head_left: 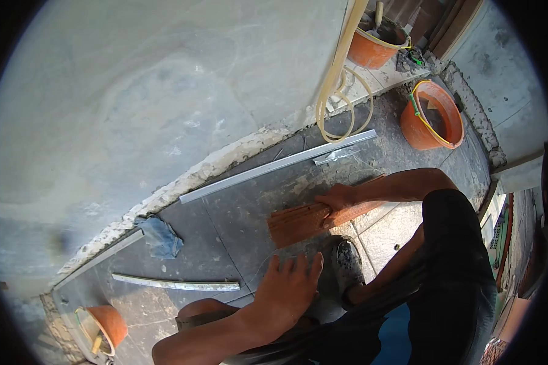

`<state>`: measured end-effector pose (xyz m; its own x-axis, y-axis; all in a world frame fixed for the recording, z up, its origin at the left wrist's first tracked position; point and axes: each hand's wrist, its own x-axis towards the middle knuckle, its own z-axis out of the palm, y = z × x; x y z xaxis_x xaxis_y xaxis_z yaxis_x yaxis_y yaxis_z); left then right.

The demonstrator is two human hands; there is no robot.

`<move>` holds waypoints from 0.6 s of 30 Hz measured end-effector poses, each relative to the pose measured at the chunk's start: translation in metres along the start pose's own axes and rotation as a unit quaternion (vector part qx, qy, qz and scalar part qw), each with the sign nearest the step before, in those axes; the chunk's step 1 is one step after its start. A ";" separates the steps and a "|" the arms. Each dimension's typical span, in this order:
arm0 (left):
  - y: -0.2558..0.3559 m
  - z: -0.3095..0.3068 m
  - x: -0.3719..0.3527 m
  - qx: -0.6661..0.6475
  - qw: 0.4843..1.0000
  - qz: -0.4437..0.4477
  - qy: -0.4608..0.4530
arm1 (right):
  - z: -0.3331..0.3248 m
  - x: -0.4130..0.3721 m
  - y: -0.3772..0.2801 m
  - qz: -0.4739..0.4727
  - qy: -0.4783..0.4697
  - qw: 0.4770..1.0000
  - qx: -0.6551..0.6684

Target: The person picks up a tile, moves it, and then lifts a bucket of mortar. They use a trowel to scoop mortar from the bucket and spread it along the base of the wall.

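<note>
My right hand (338,204) grips a long reddish-brown plank-like piece (298,226), which looks like several thin strips stacked together, on the dark tiled floor. Its fingers curl over the piece near the middle, and the forearm covers part of the far end. My left hand (289,283) is raised nearer to me, fingers apart and holding nothing. Below the plank-like piece, a dirt-spotted shoe (347,261) stands close to it. Beyond the piece lie a long metal straightedge (280,165) and a short metal tool (337,156).
Orange buckets stand at the upper right (432,118), on a ledge (374,48), and at the lower left (106,325). A pale hose (332,91) hangs in loops by the chipped wall base. A blue cloth (159,236) and a thin metal strip (176,283) lie left.
</note>
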<state>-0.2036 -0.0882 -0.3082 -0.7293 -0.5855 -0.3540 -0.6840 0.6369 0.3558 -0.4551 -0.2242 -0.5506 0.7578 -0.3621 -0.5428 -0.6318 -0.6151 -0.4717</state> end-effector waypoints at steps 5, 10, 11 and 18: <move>0.002 0.005 -0.004 0.008 1.000 -0.026 0.015 | -0.006 0.000 -0.002 -0.020 0.009 1.000 0.008; 0.011 0.013 -0.005 0.031 0.999 -0.012 0.029 | -0.013 -0.002 -0.009 0.004 -0.004 1.000 0.023; 0.013 0.013 -0.005 0.031 0.999 -0.023 0.032 | -0.012 0.000 -0.006 -0.005 -0.007 1.000 0.017; 0.017 0.013 -0.010 0.034 0.999 -0.022 0.025 | -0.004 0.015 0.008 -0.039 0.024 0.996 0.075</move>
<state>-0.2080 -0.0652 -0.3097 -0.6997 -0.6373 -0.3229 -0.7139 0.6416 0.2806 -0.4483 -0.2368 -0.5595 0.8107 -0.3520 -0.4679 -0.5846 -0.5321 -0.6125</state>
